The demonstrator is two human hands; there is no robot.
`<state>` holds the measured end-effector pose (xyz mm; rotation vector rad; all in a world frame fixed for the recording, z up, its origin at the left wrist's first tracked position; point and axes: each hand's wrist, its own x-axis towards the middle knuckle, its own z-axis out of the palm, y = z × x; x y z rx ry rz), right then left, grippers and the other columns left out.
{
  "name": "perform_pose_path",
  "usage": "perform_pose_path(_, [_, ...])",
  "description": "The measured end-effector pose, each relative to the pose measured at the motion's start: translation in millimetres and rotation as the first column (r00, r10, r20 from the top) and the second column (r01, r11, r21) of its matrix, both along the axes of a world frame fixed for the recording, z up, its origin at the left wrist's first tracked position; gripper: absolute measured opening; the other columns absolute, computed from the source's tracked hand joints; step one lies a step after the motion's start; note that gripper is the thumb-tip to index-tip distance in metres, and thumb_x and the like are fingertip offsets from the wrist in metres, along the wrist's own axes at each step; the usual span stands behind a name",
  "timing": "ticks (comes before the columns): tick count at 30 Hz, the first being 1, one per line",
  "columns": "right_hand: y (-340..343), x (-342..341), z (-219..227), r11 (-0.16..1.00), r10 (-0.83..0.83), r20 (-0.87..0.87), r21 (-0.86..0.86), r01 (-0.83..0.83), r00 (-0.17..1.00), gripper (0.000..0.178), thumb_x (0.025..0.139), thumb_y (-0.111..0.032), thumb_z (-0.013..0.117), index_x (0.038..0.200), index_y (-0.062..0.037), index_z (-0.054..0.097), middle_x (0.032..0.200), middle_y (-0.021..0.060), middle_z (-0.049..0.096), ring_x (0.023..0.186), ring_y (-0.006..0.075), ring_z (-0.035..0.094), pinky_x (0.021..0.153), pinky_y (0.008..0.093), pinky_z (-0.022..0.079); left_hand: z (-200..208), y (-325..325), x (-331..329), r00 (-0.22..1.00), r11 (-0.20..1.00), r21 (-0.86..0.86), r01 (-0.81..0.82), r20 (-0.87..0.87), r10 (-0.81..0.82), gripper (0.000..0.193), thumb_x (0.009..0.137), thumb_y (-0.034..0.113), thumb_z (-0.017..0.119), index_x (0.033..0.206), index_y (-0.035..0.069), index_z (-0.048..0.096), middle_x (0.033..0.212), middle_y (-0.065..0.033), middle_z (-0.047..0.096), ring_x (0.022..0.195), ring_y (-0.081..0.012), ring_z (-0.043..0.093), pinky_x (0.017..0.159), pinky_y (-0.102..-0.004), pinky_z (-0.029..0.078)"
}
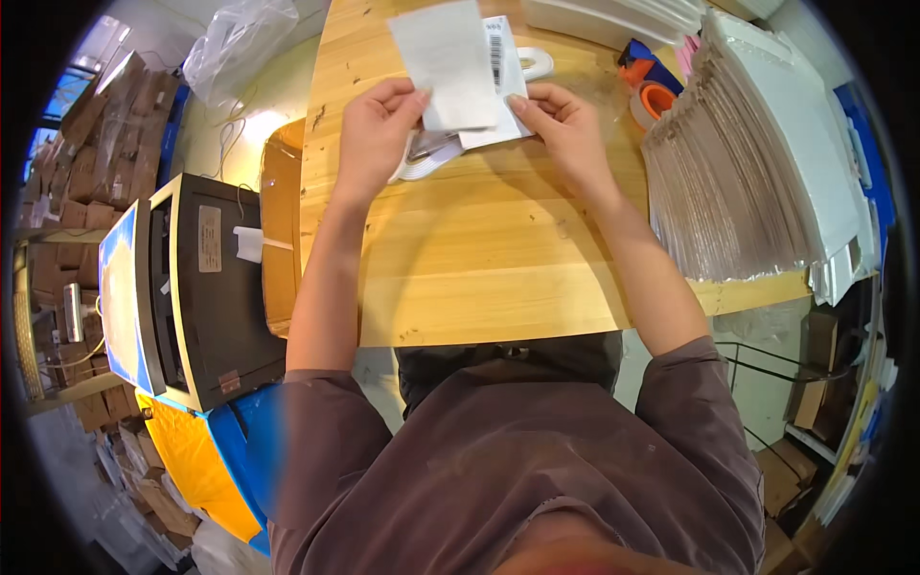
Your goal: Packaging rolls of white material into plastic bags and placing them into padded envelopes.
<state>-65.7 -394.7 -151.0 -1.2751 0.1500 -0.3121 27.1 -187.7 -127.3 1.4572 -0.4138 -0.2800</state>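
Observation:
My left hand pinches a blank white slip of paper at its lower left edge, thumb on top. Partly behind that slip is a white card with a barcode, whose right edge my right hand grips between thumb and fingers. Both papers are held above the far part of the wooden table. Beneath them lies a white coiled cable or strap. A white loop shows to the right of the card; whether the two are one piece is hidden.
At the table's right stands a tall stack of white foam-like sheets or mailers. Beside it is an orange and blue tape dispenser. An open cardboard box adjoins the table's left edge, next to a dark cabinet-like machine. Cartons are piled far left.

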Motion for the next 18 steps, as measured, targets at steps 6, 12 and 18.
perform_pose_path(6, [-1.3,4.3,-3.7,0.997,-0.079,-0.002,-0.011,0.079,0.997,0.019,0.097,-0.01,0.068,0.112,0.002,0.067,0.094,0.0069,0.071,0.074,0.0082,0.062,0.066,0.0188,0.052,-3.6,10.8,17.7,0.994,0.995,-0.086,-0.052,0.089,0.059,0.018,0.092,-0.001,0.067,0.109,-0.005,0.069,0.101,-0.0139,0.073,0.087,-0.0155,0.067,0.081,-0.0246,0.054])
perform_pose_path(12, [-4.9,10.6,-15.3,0.969,-0.115,0.04,0.222,0.103,0.993,0.023,0.098,-0.009,0.066,0.119,0.0018,0.063,0.096,0.006,0.07,0.074,0.0073,0.062,0.066,0.0172,0.051,-6.0,1.6,14.1,0.926,0.955,-0.137,0.262,0.316,-0.208,0.016,0.086,-0.007,0.068,0.099,0.0,0.074,0.126,-0.0181,0.067,0.111,-0.0211,0.065,0.098,-0.0327,0.051])
perform_pose_path(18, [-8.8,11.9,-19.3,0.959,-0.106,0.07,0.271,0.083,0.992,0.024,0.098,-0.008,0.066,0.118,0.0042,0.062,0.099,0.0109,0.072,0.081,0.0131,0.068,0.069,0.0225,0.057,-11.5,4.0,19.7,0.764,0.904,0.07,0.422,0.508,-0.397,0.008,0.082,-0.005,0.072,0.086,0.002,0.073,0.15,-0.0236,0.048,0.141,-0.0315,0.046,0.113,-0.0433,0.046])
